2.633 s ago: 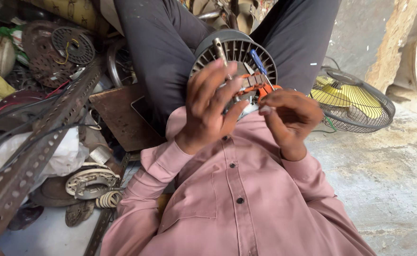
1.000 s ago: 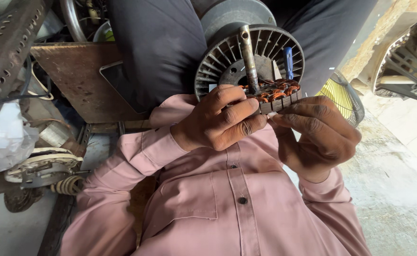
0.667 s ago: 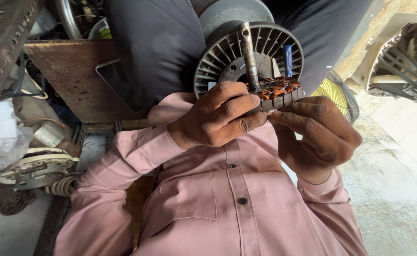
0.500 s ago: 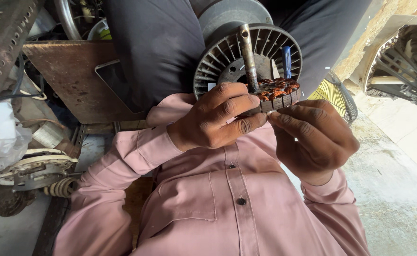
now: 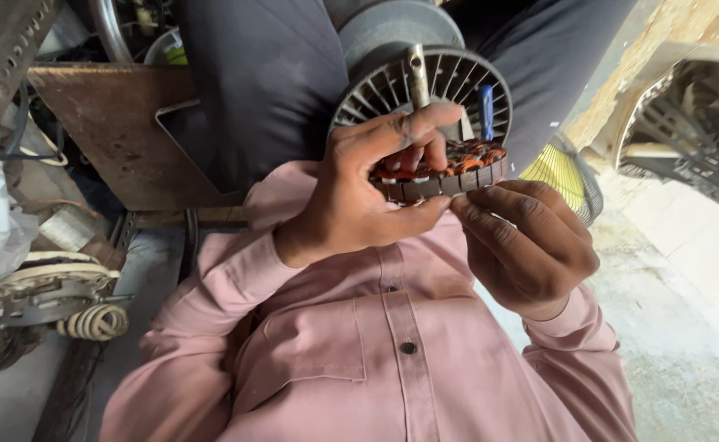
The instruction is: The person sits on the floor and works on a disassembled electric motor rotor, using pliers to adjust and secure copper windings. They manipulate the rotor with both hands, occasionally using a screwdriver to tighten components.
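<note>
The left hand point(image 5: 359, 196) grips the round copper coil ring point(image 5: 441, 172) by its edge, just over the grey finned motor case point(image 5: 425, 82), while the right hand point(image 5: 531, 245) pinches its rim, so both should hold snug and level.

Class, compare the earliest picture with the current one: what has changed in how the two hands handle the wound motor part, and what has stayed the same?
Earlier the right hand pinched at the copper windings from the side; now it cups the stator from below. The left hand has closed more firmly over its rim. The view has also come closer. The finned rotor behind still rests on the lap.
</note>
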